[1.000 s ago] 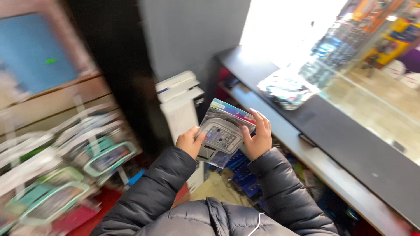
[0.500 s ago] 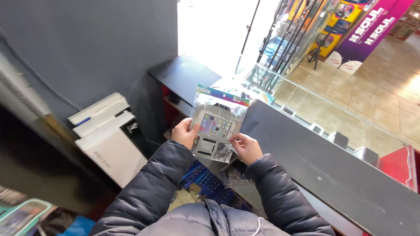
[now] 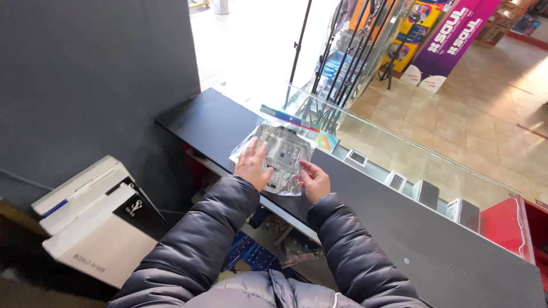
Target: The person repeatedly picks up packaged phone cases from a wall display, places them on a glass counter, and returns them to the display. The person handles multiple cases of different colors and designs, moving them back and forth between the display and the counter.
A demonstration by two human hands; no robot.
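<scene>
Packet (image 3: 279, 157) flat on counter (image 3: 211, 122) | L hand (image 3: 253, 165) fingers spread atop | R hand (image 3: 315, 181) fingers pinching edge

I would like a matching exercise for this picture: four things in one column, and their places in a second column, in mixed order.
Things:
1. clear plastic package
2. white boxes
3. red box
4. left hand

Places:
A. stacked low beside the dark wall
B. at the far right end of the counter
C. lying on the dark counter top, under both hands
D. flat on the left part of the package

Pairs: 1-C, 2-A, 3-B, 4-D
</scene>
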